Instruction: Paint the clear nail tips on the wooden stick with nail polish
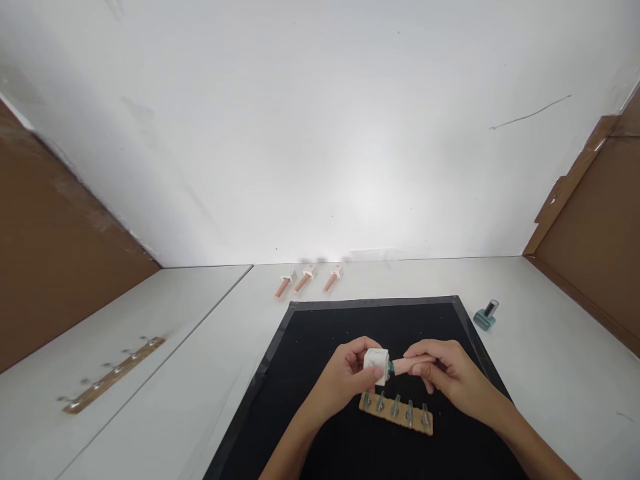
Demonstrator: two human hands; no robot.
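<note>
My left hand pinches a small white block between thumb and fingers, above the black mat. Closed round a flesh-coloured practice finger, my right hand holds it level against the block's right side. A dark teal bit shows where the two meet; I cannot tell whether they are joined. Just below my hands lies a cardboard strip with several clear nail tips standing on it. My fingers partly hide the block and the practice finger.
The black mat covers the front middle of the white table. Three practice fingers on white blocks lie behind it. A teal nail polish bottle is at the right. Another strip with nail tips lies far left. Cardboard walls flank the table.
</note>
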